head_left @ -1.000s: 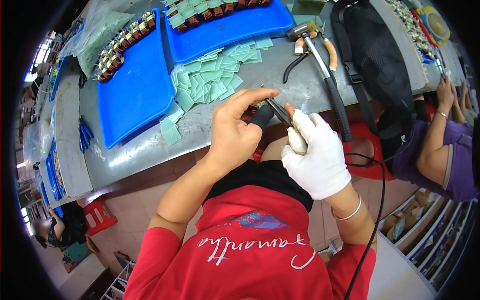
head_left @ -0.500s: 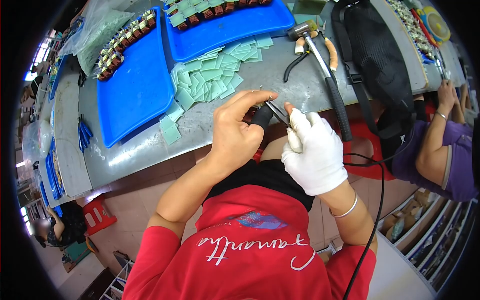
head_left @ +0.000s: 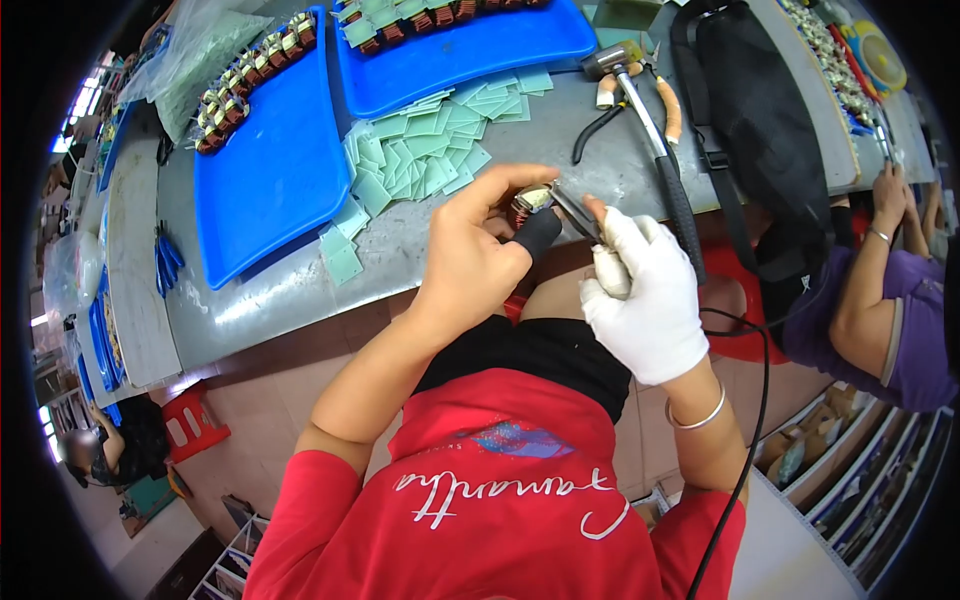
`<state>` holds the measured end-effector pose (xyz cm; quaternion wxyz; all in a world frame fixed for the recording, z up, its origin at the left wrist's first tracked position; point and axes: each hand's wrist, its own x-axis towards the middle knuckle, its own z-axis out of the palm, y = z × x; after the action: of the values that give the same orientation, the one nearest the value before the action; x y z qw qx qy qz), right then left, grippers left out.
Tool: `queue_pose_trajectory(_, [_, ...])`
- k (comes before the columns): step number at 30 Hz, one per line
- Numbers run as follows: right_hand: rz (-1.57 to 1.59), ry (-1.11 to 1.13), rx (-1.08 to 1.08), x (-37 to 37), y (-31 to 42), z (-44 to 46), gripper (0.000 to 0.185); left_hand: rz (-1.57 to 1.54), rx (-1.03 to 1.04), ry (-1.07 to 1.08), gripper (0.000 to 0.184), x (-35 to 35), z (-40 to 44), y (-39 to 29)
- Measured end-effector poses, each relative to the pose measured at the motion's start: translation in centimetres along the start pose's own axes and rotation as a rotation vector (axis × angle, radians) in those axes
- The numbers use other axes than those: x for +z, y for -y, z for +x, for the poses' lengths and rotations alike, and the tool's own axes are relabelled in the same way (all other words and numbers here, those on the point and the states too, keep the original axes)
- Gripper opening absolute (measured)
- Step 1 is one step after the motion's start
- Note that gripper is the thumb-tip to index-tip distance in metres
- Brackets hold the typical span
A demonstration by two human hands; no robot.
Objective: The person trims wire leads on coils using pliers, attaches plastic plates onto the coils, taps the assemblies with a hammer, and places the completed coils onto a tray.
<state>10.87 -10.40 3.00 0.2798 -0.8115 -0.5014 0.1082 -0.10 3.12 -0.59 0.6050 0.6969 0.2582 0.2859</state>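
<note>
In my left hand [head_left: 468,250], which has a black sleeve on the thumb, a small copper-wound coil [head_left: 528,203] with a pale top is pinched between thumb and fingers. My right hand [head_left: 652,300], in a white glove with a bare fingertip showing, is closed around pliers [head_left: 576,213]. Their metal jaws reach the coil's upper right edge; whether they grip a wire there is too small to tell. Beyond my hands lies a loose pile of pale green sheets [head_left: 425,150] on the metal table [head_left: 300,305].
Blue trays, one at the left [head_left: 270,180] and another at the back [head_left: 470,60], carry rows of coils. A hammer [head_left: 660,150], orange-handled pliers [head_left: 668,110] and a black bag [head_left: 765,110] lie to the right. A co-worker's arm [head_left: 870,270] is at far right.
My right hand and the pliers have shifted slightly right. The coil in my left hand has turned, so its pale top and copper winding show more.
</note>
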Motion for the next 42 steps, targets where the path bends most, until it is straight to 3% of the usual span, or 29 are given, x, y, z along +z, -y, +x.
queue_pose_trajectory(5, [0.171,-0.140,0.020,0.3,-0.1,-0.7,0.046,-0.058,-0.110,0.111,0.030,-0.8,0.4,-0.5])
queue_pose_trajectory(10, [-0.051,-0.077,-0.118,-0.6,0.6,-0.6,0.048,-0.111,-0.042,0.127,0.036,-0.6,0.4,-0.5])
queue_pose_trajectory(19, [-0.216,-0.102,-0.138,-0.5,1.5,-0.6,0.052,0.022,0.040,0.157,0.051,-0.8,0.5,-0.6])
queue_pose_trajectory(27, [-0.346,-0.122,-0.152,0.4,1.7,-0.7,0.046,0.110,0.144,0.122,0.047,-0.8,0.5,-0.1])
queue_pose_trajectory(29, [-0.314,-0.039,-0.086,0.4,1.9,-0.8,0.058,0.150,0.156,0.134,0.041,-0.8,0.5,0.1])
queue_pose_trajectory(33, [-0.249,0.016,-0.031,0.3,2.1,-0.9,0.057,0.179,0.216,0.082,0.043,-0.5,0.3,0.3])
queue_pose_trajectory(35, [-0.142,0.001,-0.021,0.4,2.2,-1.0,0.046,0.198,0.231,0.074,0.044,-0.2,0.3,0.6])
queue_pose_trajectory(37, [-0.069,0.017,0.026,0.5,2.4,-1.1,0.046,0.133,0.269,-0.003,0.056,0.3,0.2,1.1])
queue_pose_trajectory(42, [0.123,0.089,0.151,0.6,2.8,-1.1,0.047,0.126,0.219,-0.023,0.048,0.9,-0.4,0.9])
